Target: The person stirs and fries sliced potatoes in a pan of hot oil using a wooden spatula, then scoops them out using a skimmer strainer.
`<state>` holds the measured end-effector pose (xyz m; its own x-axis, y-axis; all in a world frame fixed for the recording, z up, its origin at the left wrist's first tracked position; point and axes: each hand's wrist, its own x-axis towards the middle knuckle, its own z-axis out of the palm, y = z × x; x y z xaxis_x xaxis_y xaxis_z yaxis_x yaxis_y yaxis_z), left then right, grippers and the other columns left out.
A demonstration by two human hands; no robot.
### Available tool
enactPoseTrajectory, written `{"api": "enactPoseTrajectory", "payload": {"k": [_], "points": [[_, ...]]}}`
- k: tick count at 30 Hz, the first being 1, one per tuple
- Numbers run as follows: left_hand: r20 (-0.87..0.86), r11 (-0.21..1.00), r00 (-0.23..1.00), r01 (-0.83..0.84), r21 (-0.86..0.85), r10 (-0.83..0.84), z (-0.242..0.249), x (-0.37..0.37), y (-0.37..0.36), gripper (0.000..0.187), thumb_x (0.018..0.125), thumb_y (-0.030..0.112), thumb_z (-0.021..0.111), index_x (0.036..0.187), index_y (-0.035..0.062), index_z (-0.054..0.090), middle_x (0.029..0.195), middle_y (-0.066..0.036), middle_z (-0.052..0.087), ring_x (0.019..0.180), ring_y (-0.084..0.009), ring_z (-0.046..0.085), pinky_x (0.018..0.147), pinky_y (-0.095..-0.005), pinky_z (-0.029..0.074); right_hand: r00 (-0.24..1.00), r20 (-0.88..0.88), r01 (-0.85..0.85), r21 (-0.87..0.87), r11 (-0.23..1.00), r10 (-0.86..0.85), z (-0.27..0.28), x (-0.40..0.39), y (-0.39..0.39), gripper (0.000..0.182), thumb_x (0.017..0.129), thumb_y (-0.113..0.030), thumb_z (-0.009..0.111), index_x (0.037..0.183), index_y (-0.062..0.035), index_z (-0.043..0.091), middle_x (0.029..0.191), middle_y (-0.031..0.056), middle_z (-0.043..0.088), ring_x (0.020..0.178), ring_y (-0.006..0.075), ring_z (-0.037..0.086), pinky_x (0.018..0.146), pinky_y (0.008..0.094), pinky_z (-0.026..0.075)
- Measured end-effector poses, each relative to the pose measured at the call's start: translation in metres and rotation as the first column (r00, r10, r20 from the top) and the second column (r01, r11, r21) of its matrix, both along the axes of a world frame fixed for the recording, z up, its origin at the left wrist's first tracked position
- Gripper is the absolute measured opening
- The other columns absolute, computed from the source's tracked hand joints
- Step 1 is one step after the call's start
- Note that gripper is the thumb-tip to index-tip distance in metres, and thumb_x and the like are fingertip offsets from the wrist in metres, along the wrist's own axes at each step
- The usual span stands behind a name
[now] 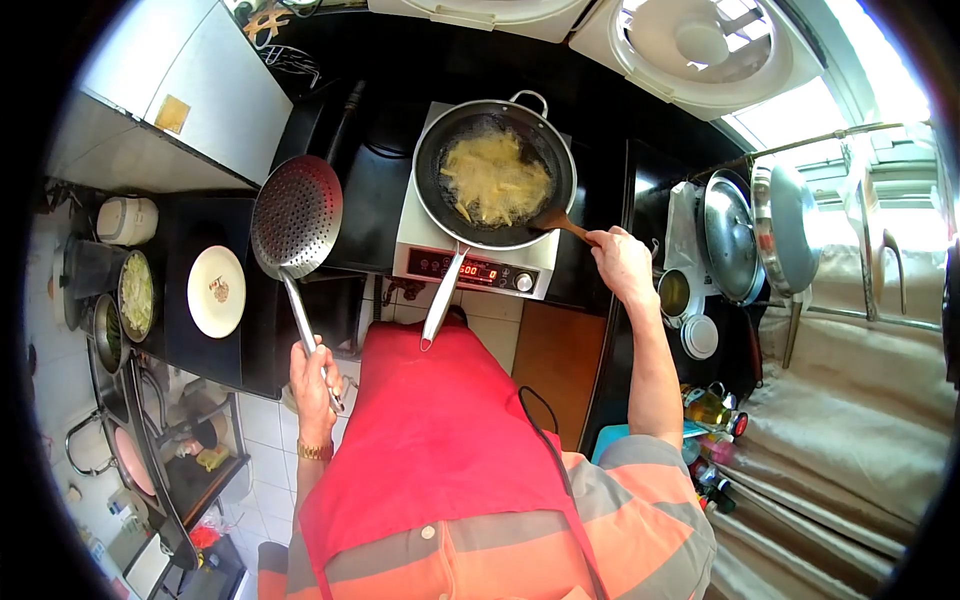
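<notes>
My left hand is closed round the metal handle of a perforated skimmer, whose round bowl is held level with the counter, left of the wok. With my right hand I grip a wooden spatula; its blade dips over the near right rim of the wok. Pale yellow strips of food bubble in oil inside the wok. The wok sits on an induction cooker with lit red digits, and its long handle points toward my red apron.
A white plate lies on the left counter, beside a bowl of shredded pale green food. Pan lids hang at the right. Bottles stand below them, and a fan is at the back right.
</notes>
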<state>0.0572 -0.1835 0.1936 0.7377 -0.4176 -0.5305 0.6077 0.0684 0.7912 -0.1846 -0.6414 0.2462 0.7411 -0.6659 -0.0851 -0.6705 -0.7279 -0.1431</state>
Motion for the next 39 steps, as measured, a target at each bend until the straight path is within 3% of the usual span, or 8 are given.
{"api": "enactPoseTrajectory", "payload": {"k": [4, 5, 14, 21, 27, 33, 35, 39], "points": [[-0.006, 1.000, 1.000, 0.015, 0.012, -0.015, -0.002, 0.000, -0.001, 0.013, 0.106, 0.013, 0.056, 0.119, 0.0101, 0.053, 0.082, 0.000, 0.053, 0.051, -0.0048, 0.044, 0.041, -0.0217, 0.039, 0.999, 0.046, -0.018, 0.047, 0.999, 0.016, -0.028, 0.009, 0.002, 0.023, 0.094, -0.016, 0.062, 0.110, -0.0149, 0.078, 0.099, 0.0146, 0.072, 0.090, 0.0372, 0.072, 0.083, 0.0489, 0.059], [-0.007, 1.000, 1.000, 0.017, 0.016, -0.017, -0.004, 0.000, -0.001, 0.013, 0.106, 0.013, 0.056, 0.118, 0.0100, 0.053, 0.082, 0.000, 0.053, 0.050, -0.0049, 0.044, 0.041, -0.0218, 0.039, 1.000, 0.017, 0.005, 0.085, 0.996, -0.007, -0.036, 0.014, 0.002, 0.026, 0.094, -0.020, 0.065, 0.115, -0.0133, 0.077, 0.101, 0.0121, 0.072, 0.096, 0.0350, 0.071, 0.085, 0.0473, 0.058], [0.010, 0.999, 1.000, 0.026, 0.039, -0.026, 0.005, -0.004, -0.005, 0.014, 0.105, 0.009, 0.056, 0.118, 0.0097, 0.051, 0.077, 0.000, 0.051, 0.049, -0.0051, 0.042, 0.040, -0.0223, 0.038, 0.973, 0.224, 0.024, 0.164, 0.986, -0.061, -0.081, 0.066, 0.004, 0.028, 0.094, -0.019, 0.063, 0.119, -0.0134, 0.075, 0.108, 0.0179, 0.072, 0.099, 0.0407, 0.071, 0.088, 0.0512, 0.056], [0.034, 1.000, 0.999, 0.011, 0.013, -0.012, 0.007, -0.008, -0.002, 0.014, 0.105, 0.006, 0.053, 0.119, 0.0090, 0.052, 0.070, 0.001, 0.049, 0.046, -0.0051, 0.041, 0.039, -0.0219, 0.036, 0.943, 0.329, -0.005, 0.144, 0.990, -0.043, -0.075, 0.098, -0.010, 0.030, 0.095, -0.020, 0.062, 0.122, -0.0115, 0.074, 0.109, 0.0204, 0.072, 0.101, 0.0413, 0.070, 0.088, 0.0508, 0.056], [0.002, 0.999, 0.999, -0.032, -0.017, 0.032, 0.004, -0.009, 0.002, 0.014, 0.106, 0.007, 0.054, 0.120, 0.0090, 0.053, 0.077, -0.001, 0.053, 0.048, -0.0051, 0.043, 0.039, -0.0217, 0.037, 0.921, 0.377, 0.037, 0.167, 0.985, -0.099, -0.075, 0.123, -0.026, 0.033, 0.097, -0.023, 0.059, 0.124, -0.0098, 0.073, 0.115, 0.0227, 0.071, 0.107, 0.0425, 0.069, 0.093, 0.0511, 0.055], [-0.002, 1.000, 1.000, -0.011, -0.007, 0.011, 0.008, -0.008, -0.003, 0.013, 0.107, 0.011, 0.055, 0.119, 0.0108, 0.051, 0.078, 0.001, 0.050, 0.051, -0.0049, 0.042, 0.041, -0.0220, 0.038, 0.928, 0.367, -0.003, 0.188, 0.982, -0.067, -0.089, 0.141, -0.026, 0.034, 0.098, -0.027, 0.058, 0.123, -0.0099, 0.074, 0.116, 0.0244, 0.071, 0.109, 0.0425, 0.068, 0.096, 0.0506, 0.053], [-0.003, 1.000, 1.000, -0.009, 0.001, 0.009, 0.011, -0.006, -0.005, 0.013, 0.107, 0.011, 0.055, 0.119, 0.0109, 0.051, 0.078, 0.001, 0.051, 0.051, -0.0049, 0.043, 0.041, -0.0219, 0.038, 0.982, 0.185, 0.009, 0.208, 0.978, -0.048, -0.077, 0.136, -0.018, 0.034, 0.098, -0.027, 0.058, 0.122, -0.0099, 0.074, 0.114, 0.0239, 0.072, 0.108, 0.0425, 0.068, 0.095, 0.0509, 0.054], [-0.003, 1.000, 1.000, -0.007, 0.005, 0.007, 0.007, -0.005, -0.005, 0.014, 0.107, 0.011, 0.056, 0.119, 0.0113, 0.051, 0.080, 0.000, 0.052, 0.052, -0.0049, 0.043, 0.041, -0.0216, 0.038, 0.985, 0.170, -0.025, 0.191, 0.981, -0.008, -0.076, 0.110, -0.009, 0.032, 0.099, -0.026, 0.059, 0.122, -0.0115, 0.075, 0.111, 0.0221, 0.072, 0.104, 0.0427, 0.070, 0.093, 0.0519, 0.055]]}}
